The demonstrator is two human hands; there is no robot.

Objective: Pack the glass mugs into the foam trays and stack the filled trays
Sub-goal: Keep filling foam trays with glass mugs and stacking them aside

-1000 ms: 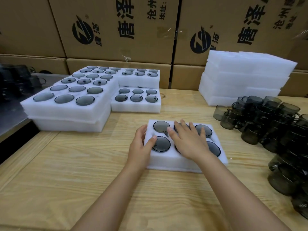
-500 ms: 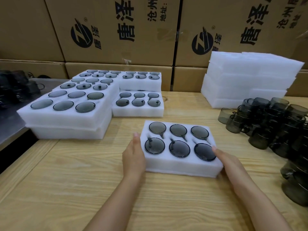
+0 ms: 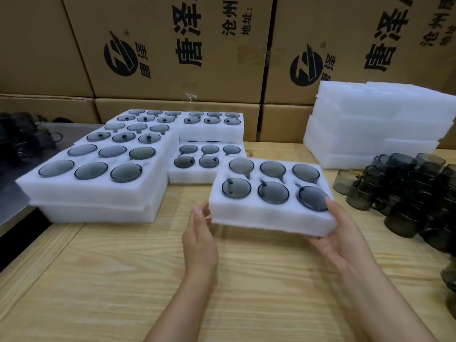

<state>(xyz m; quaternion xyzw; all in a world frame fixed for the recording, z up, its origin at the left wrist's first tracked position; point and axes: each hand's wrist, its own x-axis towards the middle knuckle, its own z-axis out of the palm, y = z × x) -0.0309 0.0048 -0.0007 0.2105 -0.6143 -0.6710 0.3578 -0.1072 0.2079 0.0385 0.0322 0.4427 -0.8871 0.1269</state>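
I have the filled tray between both hands: my left hand pinches its left end, and my right hand cups the near right corner, thumb on top, fingers underneath. It seems to ride just clear of the table, though the gap is hard to read. Its long axis runs hand to hand. The single low tray lies just beyond my left fingers, so I judge the left hand leads.

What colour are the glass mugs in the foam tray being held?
Smoky dark grey, see-through glass mugs, in a white foam tray; head view shows it.
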